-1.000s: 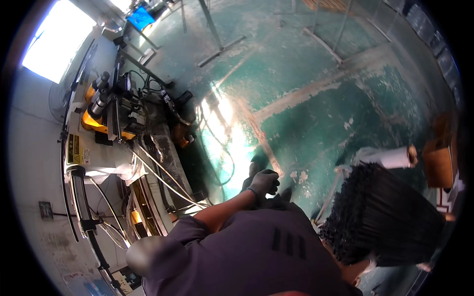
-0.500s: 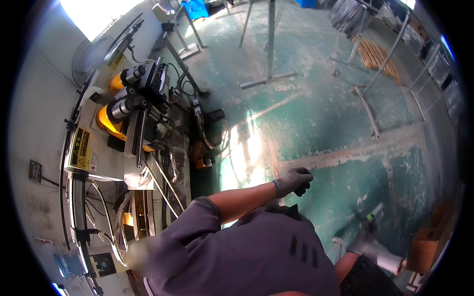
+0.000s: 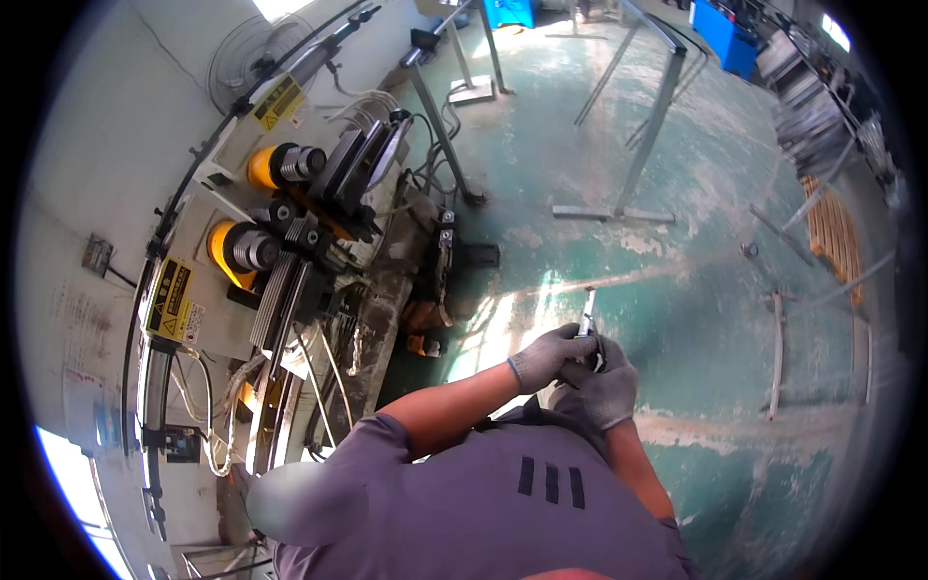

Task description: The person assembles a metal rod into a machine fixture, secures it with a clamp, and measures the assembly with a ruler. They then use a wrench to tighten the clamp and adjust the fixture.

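Both my hands wear grey knit gloves and meet in front of my chest. My left hand (image 3: 546, 359) is closed, its fingers at the near end of a slim silver metal tool (image 3: 589, 307) with a dark part. From the other side my right hand (image 3: 611, 389) wraps round the same tool, close against the left fingers. The tool's narrow silver end points away from me, above the floor. The gloves hide its lower part, so its exact kind does not show.
On the left stands a machine with yellow-and-black cylinders (image 3: 253, 247) and hanging hoses. A grey metal stand (image 3: 650, 130) rises ahead. At the right are a wooden pallet (image 3: 833, 232) and stacked grey material (image 3: 804, 106). A blue bin (image 3: 723, 39) stands far back.
My right arm has come from the lower right up to my chest, and both hands now meet on the silver tool. The view has turned left; the brown box has left it.
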`<state>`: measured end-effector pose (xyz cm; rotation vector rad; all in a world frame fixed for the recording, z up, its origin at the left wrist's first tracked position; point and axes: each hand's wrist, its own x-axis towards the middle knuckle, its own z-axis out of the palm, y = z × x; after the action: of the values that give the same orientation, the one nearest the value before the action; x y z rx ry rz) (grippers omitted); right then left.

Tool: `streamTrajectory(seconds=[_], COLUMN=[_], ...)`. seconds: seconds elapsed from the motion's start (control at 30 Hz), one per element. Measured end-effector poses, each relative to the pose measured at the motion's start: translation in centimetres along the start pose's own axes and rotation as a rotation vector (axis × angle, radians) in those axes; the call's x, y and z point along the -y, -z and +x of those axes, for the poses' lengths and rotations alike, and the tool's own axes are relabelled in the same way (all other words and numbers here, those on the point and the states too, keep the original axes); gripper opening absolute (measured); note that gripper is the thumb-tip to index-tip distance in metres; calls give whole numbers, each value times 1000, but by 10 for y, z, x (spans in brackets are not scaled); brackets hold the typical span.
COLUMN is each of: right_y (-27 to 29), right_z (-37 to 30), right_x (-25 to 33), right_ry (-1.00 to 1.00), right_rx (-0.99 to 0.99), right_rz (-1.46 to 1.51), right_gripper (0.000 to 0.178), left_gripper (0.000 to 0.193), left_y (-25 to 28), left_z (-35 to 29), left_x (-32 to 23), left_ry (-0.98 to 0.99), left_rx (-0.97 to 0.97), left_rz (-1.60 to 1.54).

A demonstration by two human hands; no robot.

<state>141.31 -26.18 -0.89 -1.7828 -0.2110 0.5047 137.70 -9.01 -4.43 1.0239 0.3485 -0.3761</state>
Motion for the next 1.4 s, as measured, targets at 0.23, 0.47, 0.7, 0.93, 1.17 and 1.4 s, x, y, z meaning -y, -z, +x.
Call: streamTrajectory(seconds=[0.23,0.47,0.7,0.93,1.17,1.4], right_y=[-4,-55,-107,-152,-211,-262], right_z=[192,376,566,713,931,1074], right_x=[31,83,136,181,191,298], right_ry=[72,98,-45,71,-28,41], right_rx=[204,248,109,-102,146,450], right_rz=[168,28,186,223,162,-123], right_gripper=[47,41,40,42,39,34], left_gripper=[40,26,52,57,50,30], left_y=[62,177,245,341,433,509], left_z=[81,178,289,382,486,564], left_x=[-105,-152,-323,-462,-566,-697], left_ry=[-231,-405,31,47,43,13], left_rx=[-196,-275,-5,-37,-170,-343], left_rz=[-451,-60,-334,-16,-156,-16])
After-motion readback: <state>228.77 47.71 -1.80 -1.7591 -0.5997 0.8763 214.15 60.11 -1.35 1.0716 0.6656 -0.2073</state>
